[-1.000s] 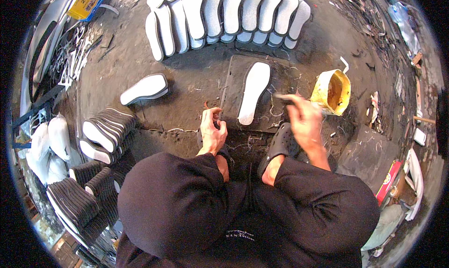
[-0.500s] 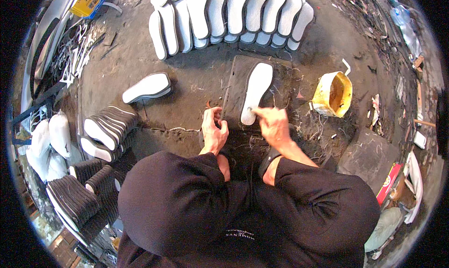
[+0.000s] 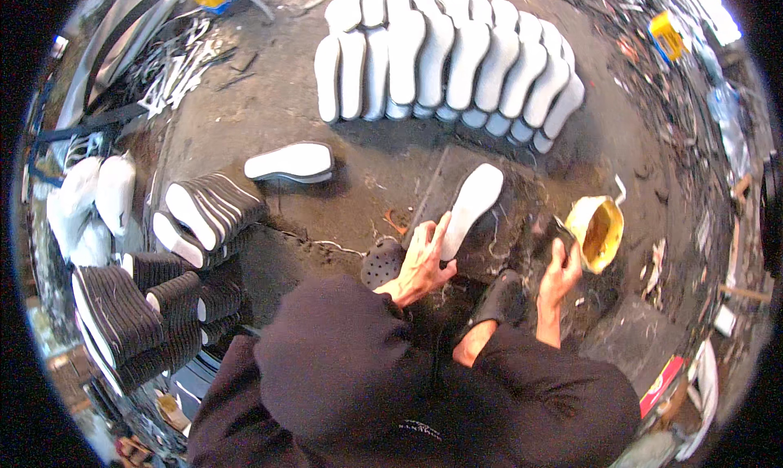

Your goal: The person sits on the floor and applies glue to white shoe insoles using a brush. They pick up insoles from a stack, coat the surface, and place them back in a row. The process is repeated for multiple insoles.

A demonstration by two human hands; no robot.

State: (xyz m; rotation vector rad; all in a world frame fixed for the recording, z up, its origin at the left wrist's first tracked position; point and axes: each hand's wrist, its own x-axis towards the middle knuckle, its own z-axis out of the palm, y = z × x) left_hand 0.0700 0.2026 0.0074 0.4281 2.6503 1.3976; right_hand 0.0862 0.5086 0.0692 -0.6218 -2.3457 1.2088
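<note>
A white-topped shoe sole with a dark edge point(image 3: 475, 203) lies on a dark flat board point(image 3: 443, 174) in front of me. My left hand point(image 3: 422, 260) is closed around the near end of this sole, fingers on its left side and thumb at its lower end. My right hand point(image 3: 561, 270) is beside a yellow container point(image 3: 581, 220), to the right of the board. Its thumb and fingers pinch a small dark piece point(image 3: 559, 230), whose kind I cannot make out. The container is tilted, and a yellowish coating shows inside it.
Rows of white soles point(image 3: 457, 60) lie overlapping at the far side. A pair of soles point(image 3: 289, 161) lies to the left, near stacked dark-edged soles point(image 3: 208, 211) and more stacks point(image 3: 122, 313). White bags point(image 3: 90, 195) stand at the far left. Scraps litter the right side.
My left hand has moved from beside the board onto the near end of the sole. My right hand has left the sole and gone right to the yellow container. The view has shifted.
</note>
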